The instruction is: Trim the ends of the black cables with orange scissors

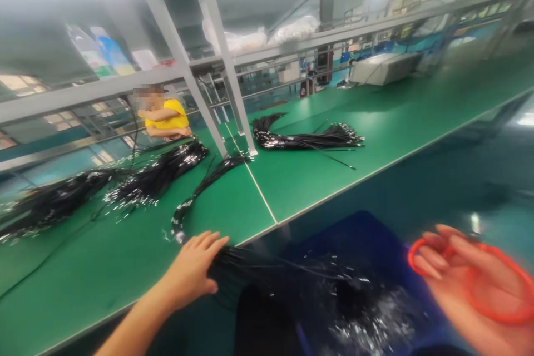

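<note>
My left hand (192,270) lies over the near edge of the green table with its fingers stretched out, beside a bundle of black cables (229,256) that hangs over the edge. I cannot tell whether it touches them. Over to the right, my right hand (467,283) is raised in front of the table with curled fingers. An orange-red loop (507,319), like a thin cord or band, runs round its fingers and palm. Below, a blue bin (362,228) contains black cables with shiny ends, blurred by motion.
Several black cable bundles (167,169) lie along the green table (308,189); one bent bundle (300,139) is on its right part. Metal posts (233,61) rise from the table. A pale box (384,68) stands farther right. A person in yellow (173,114) is across the table.
</note>
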Motion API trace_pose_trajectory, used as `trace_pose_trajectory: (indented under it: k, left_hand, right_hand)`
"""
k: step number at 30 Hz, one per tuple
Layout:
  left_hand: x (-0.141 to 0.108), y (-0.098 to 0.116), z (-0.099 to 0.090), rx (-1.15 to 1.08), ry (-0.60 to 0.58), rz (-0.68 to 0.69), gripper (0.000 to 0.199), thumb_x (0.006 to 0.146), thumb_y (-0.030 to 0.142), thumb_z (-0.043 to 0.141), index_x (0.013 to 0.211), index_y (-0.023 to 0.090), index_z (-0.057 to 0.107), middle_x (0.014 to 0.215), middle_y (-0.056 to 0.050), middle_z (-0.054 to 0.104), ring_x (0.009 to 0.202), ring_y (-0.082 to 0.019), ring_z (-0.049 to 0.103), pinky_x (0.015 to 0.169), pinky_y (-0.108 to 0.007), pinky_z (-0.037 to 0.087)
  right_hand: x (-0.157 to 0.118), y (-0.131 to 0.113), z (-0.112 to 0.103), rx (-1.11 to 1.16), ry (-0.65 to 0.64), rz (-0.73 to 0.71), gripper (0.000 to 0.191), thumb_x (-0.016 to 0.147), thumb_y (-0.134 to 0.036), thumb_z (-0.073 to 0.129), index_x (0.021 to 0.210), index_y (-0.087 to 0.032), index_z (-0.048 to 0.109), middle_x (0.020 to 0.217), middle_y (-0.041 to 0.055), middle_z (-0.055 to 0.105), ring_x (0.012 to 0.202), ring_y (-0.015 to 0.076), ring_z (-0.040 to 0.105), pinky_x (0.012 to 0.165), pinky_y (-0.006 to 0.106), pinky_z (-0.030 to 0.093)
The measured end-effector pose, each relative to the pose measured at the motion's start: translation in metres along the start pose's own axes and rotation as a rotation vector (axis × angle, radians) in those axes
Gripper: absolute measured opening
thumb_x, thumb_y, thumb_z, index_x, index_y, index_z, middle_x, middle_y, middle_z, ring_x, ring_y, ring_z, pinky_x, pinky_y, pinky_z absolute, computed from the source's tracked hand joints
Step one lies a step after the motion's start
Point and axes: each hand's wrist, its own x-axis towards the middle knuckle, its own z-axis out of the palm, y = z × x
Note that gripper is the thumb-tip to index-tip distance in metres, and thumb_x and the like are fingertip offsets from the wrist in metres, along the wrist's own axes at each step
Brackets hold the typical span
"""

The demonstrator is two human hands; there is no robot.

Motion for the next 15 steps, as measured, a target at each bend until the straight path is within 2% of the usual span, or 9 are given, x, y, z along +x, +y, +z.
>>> trace_pose_trajectory:
  k: [1,2,4,6,7,9,11,13,15]
  left_hand:
    - [-0.008,-0.011,0.006,0.073,0.010,-0.023,0.086,0.046,-0.001,0.063,0.130,0.016,0.052,0.141,-0.017,0.047,0.133,-0.038,0.034,0.109,-0.055,0.019]
    - [-0.014,-0.020,0.012,0.256,0.045,-0.011,0.087,0.048,-0.002,0.059,0.133,0.019,0.049,0.142,-0.015,0.047,0.133,-0.036,0.036,0.109,-0.053,0.020]
    - [-0.018,-0.034,0.022,0.491,0.192,0.066,0.074,0.058,-0.003,0.053,0.127,0.022,0.053,0.134,-0.012,0.056,0.126,-0.031,0.047,0.105,-0.049,0.028]
    - [-0.014,-0.039,0.022,0.572,0.309,0.166,0.050,0.064,-0.003,0.046,0.105,0.019,0.065,0.108,-0.011,0.070,0.104,-0.029,0.062,0.093,-0.042,0.040]
    - [-0.009,-0.038,0.017,0.575,0.335,0.205,0.040,0.065,-0.002,0.045,0.092,0.018,0.067,0.093,-0.010,0.073,0.092,-0.027,0.065,0.085,-0.039,0.044]
    - [0.001,-0.024,0.002,0.557,0.348,0.251,0.026,0.066,0.001,0.047,0.074,0.019,0.064,0.073,-0.006,0.069,0.076,-0.025,0.064,0.074,-0.035,0.044]
    - [0.013,0.001,-0.015,0.532,0.397,0.257,0.018,0.072,0.007,0.049,0.071,0.020,0.061,0.069,-0.005,0.067,0.073,-0.024,0.062,0.072,-0.034,0.043]
    - [0.025,0.036,-0.026,0.500,0.501,0.205,0.020,0.081,0.011,0.044,0.083,0.018,0.062,0.082,-0.010,0.068,0.082,-0.027,0.061,0.075,-0.038,0.040]
    - [0.038,0.073,-0.027,0.462,0.510,0.236,0.023,0.082,0.009,0.043,0.088,0.020,0.062,0.088,-0.009,0.068,0.086,-0.026,0.061,0.075,-0.037,0.039]
  right_hand:
    - [-0.003,0.001,0.004,0.025,0.050,0.095,0.015,0.040,-0.014,0.072,0.053,-0.019,0.067,0.055,0.0008,0.061,0.047,0.0091,0.044,0.035,0.018,0.036]
    - [-0.007,0.002,0.007,0.053,0.061,0.133,0.015,0.039,-0.016,0.073,0.053,-0.019,0.068,0.054,0.0006,0.061,0.046,0.0078,0.042,0.036,0.017,0.036]
    - [-0.012,0.004,0.009,0.084,0.027,0.169,0.018,0.039,-0.017,0.075,0.056,-0.019,0.069,0.055,0.0000,0.062,0.047,0.0072,0.042,0.038,0.017,0.036]
    - [-0.016,0.004,0.007,0.084,-0.024,0.155,0.020,0.041,-0.018,0.077,0.059,-0.019,0.070,0.057,-0.0002,0.063,0.048,0.0073,0.042,0.040,0.017,0.037]
    - [-0.017,0.003,0.005,0.077,-0.035,0.147,0.020,0.042,-0.018,0.077,0.060,-0.019,0.071,0.057,-0.0001,0.063,0.048,0.0073,0.042,0.040,0.017,0.037]
    - [-0.019,-0.003,0.001,0.071,-0.026,0.122,0.019,0.042,-0.018,0.076,0.060,-0.019,0.071,0.057,0.0001,0.063,0.049,0.0073,0.042,0.040,0.017,0.036]
    - [-0.021,-0.011,-0.001,0.078,0.006,0.089,0.016,0.043,-0.017,0.073,0.058,-0.019,0.069,0.056,-0.0007,0.061,0.048,0.0071,0.040,0.040,0.017,0.036]
    - [-0.024,-0.020,0.000,0.080,0.019,0.060,0.013,0.045,-0.016,0.070,0.057,-0.019,0.067,0.055,-0.0020,0.057,0.048,0.0070,0.040,0.040,0.017,0.035]
    - [-0.028,-0.026,0.002,0.072,-0.008,0.047,0.011,0.048,-0.016,0.069,0.058,-0.019,0.067,0.056,-0.0022,0.055,0.048,0.0070,0.040,0.040,0.017,0.036]
